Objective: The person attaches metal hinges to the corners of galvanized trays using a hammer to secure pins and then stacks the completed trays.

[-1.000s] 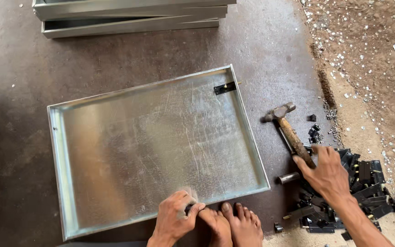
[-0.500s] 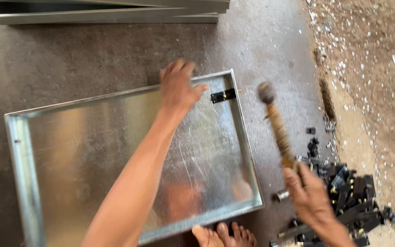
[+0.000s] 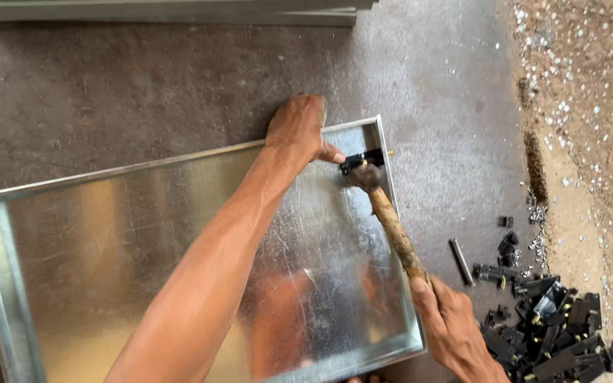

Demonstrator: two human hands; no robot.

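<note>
A shiny galvanised metal tray (image 3: 108, 234) lies on the dark floor. My left hand (image 3: 298, 131) reaches across it and rests on the tray's far rim, its thumb against a small black bracket (image 3: 363, 160) at the far right corner. A hammer with a worn wooden handle (image 3: 390, 221) is gripped in my right hand (image 3: 455, 330), and the hammer's head sits on the bracket. My left forearm hides part of the tray's middle.
A heap of black metal brackets (image 3: 551, 330) lies on the floor right of the tray, with a loose dark pin (image 3: 461, 262) beside it. More metal trays (image 3: 179, 10) are stacked at the top edge. Sandy, gravelly ground (image 3: 590, 106) runs along the right.
The hammer has swung down from beside the tray onto the black bracket. My left hand has stayed at the far rim, closing in on the bracket. The view has shifted left and closer.
</note>
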